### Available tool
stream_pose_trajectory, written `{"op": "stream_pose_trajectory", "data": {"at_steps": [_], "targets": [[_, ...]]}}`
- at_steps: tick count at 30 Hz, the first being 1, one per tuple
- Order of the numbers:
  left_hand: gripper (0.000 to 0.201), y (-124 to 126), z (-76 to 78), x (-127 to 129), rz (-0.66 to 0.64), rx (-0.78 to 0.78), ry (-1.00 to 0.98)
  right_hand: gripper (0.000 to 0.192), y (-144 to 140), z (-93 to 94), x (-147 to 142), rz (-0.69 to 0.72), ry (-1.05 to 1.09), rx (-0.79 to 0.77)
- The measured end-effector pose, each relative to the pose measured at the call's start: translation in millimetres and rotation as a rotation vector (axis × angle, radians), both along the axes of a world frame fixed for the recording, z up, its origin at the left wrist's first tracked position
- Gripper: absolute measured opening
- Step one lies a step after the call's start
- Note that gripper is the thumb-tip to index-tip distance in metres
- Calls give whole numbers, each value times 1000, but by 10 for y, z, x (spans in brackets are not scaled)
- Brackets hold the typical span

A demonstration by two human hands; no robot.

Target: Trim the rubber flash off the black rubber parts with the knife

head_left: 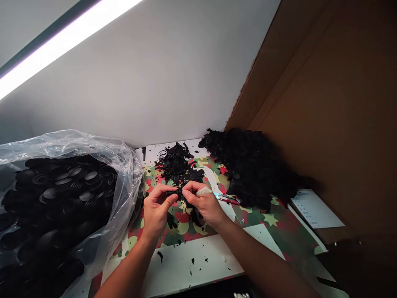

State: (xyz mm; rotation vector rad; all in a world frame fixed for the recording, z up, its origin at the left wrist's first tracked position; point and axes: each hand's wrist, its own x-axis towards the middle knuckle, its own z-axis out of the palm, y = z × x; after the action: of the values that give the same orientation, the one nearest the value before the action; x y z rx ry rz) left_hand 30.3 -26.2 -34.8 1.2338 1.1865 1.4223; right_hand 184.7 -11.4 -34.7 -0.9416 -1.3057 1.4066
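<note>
Pinching a small black part (177, 193) between both sets of fingertips, our left hand (156, 209) and right hand (203, 203) meet above the table's patterned middle. We cannot make out its shape; the right hand's fingers hide most of it, and the black heap (254, 165) at the far right edge blurs into shadow.

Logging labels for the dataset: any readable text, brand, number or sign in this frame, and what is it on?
No text can be read in this frame.
White paper sheet at the right: faint blue printed rows, too small and blurred to read.
Patterned table cover: only stars and colour patches, no words.
Clear plastic bag of black round parts: no label visible.
The small black part held by both hands: no marking visible.
</note>
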Motion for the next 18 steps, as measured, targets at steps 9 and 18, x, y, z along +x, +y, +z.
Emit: {"op": "stream_pose_trajectory", "data": {"at_steps": [9,18], "targets": [[13,7,71,-58,73,9,170,63,25,5,190,-279,-29,333],[9,35,46,-111,43,53,240,19,-59,50,217,-25,-72,291]]}}
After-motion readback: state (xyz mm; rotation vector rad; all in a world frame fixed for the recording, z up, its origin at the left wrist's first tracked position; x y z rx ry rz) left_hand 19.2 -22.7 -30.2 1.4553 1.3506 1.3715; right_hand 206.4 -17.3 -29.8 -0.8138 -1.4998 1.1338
